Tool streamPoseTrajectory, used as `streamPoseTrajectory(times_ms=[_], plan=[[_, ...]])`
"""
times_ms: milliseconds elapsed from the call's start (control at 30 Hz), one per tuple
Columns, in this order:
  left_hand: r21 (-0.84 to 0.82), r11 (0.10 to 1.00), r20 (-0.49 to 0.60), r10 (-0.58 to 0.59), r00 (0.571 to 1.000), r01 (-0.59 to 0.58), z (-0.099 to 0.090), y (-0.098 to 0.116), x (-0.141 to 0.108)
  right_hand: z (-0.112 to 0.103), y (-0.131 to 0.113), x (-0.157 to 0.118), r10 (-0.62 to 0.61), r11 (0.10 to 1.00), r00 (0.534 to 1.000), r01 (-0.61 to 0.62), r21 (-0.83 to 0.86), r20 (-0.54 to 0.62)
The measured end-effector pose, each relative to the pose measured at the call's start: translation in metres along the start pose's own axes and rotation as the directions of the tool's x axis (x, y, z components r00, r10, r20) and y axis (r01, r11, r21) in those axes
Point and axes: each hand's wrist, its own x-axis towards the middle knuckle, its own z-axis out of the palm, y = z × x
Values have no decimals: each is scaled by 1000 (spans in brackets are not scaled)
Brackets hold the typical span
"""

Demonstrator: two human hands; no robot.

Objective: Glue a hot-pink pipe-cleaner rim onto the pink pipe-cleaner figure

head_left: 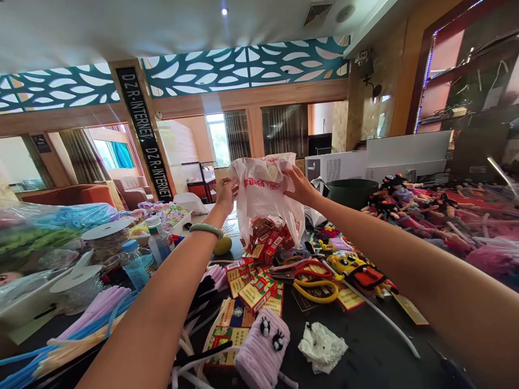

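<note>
A white plastic bag (263, 192) with red print hangs upside down over the table, its mouth low. My left hand (227, 193) pinches its upper left corner, and a green bangle sits on that wrist. At the upper right, my right hand (299, 186) grips the bag, fingers partly behind the plastic. Red cardboard packs (272, 246) show at the bag's mouth. More red and yellow packs (257, 289) lie loose in front, with yellow-and-red-handled scissors (316, 289) on them. Nearest me is a lilac fuzzy piece (265, 346) with two black eyes.
A crumpled tissue (323, 347) and a yellow fuzzy figure (357, 270) lie to the right. Bundled pipe cleaners (91, 319), ribbon spools (77, 281) and bottles (138, 262) crowd the left. Fuzzy dolls (409, 202) are piled at far right, near a white monitor (407, 154).
</note>
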Motion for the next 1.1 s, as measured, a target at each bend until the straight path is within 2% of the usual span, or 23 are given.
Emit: streamPoseTrajectory(times_ms=[367, 567, 867, 1100], plan=[[-17, 1000, 1, 11, 1000, -11, 14, 2, 3, -2, -12, 5, -60, 998, 997, 61, -27, 55], [-2, 999, 40, 48, 998, -48, 17, 7, 9, -12, -7, 12, -63, 996, 997, 65, -55, 44], [-26, 989, 62, 144, 988, -143, 28, 34, 31, -32, -7, 52, -87, 992, 996, 86, -92, -1], [-38, 980, 62, 197, 978, -195, 28, 57, 38, -63, -6, 79, -121, 985, 992, 118, -125, -22]])
